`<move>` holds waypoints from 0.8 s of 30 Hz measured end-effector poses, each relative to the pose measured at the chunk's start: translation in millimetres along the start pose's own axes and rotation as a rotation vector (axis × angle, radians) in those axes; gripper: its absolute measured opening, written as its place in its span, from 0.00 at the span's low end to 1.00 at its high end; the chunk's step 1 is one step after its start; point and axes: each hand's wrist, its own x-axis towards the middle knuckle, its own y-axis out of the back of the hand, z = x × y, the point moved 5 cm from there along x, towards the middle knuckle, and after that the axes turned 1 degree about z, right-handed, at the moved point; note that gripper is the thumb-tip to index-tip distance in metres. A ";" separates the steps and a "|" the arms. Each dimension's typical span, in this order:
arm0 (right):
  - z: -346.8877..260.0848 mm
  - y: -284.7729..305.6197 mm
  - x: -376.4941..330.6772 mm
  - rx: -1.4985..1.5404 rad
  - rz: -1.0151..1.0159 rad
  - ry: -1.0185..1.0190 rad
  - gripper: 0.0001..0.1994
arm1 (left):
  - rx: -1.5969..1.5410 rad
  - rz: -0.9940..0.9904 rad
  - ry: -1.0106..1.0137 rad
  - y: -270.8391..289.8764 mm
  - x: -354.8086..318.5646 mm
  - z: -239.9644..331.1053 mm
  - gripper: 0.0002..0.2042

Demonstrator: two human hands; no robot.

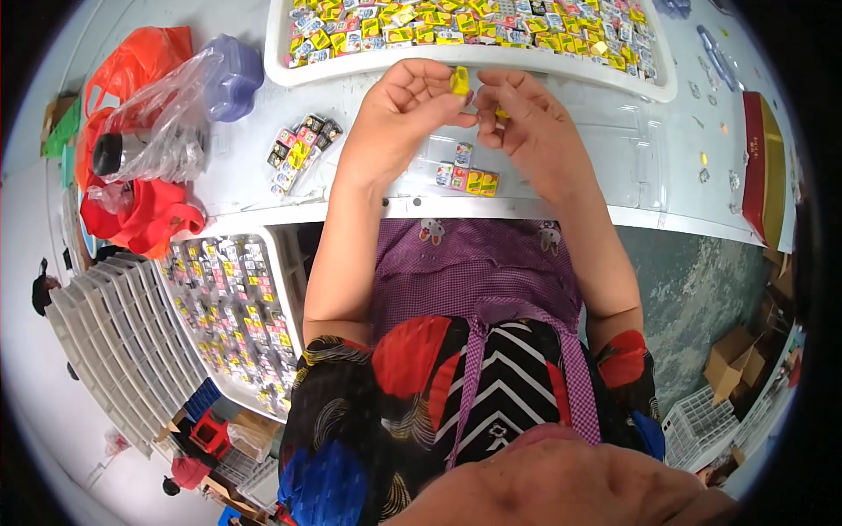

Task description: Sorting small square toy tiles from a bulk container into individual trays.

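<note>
Left hand (395,114): thumb and forefinger pinched on a small yellow block (460,81); right hand (539,123) just beside it, fingers curled, yellow patch (502,112) showing among them, can't tell if I'm gripping that; I'd judge the block light and stiff, probably smooth, so slightly slippery but hardly fragile; best hold is thumb and fingertip on opposite side faces, light squeeze; looks boxy, bright yellow, finer markings too small to tell; it's up over the table (235,167), near the front rim of the white tray (368,72); below my hands a small cluster of blocks (474,180) lies on the table, yellow, pink and whitish faces; beyond, the tray is spread with lots of similar pieces
</note>
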 end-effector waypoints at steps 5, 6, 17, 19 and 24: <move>-17.3 -10.6 3.6 -0.769 0.002 0.133 0.14 | 0.636 0.073 -0.001 2.6 -12.4 2.1 0.14; -17.6 -10.2 4.1 -0.854 -0.012 0.127 0.14 | 0.631 0.076 -0.002 1.0 -14.5 3.1 0.14; 0.9 -3.5 -5.4 -0.762 0.035 -0.049 0.16 | 0.708 0.139 -0.005 14.0 -27.1 -2.5 0.19; -2.6 3.4 -8.8 -0.751 0.080 -0.013 0.16 | 0.715 0.190 0.021 17.0 -32.1 3.7 0.18; -11.8 28.8 -19.9 -0.773 0.220 0.056 0.15 | 0.945 0.259 -0.044 12.4 -42.7 2.0 0.15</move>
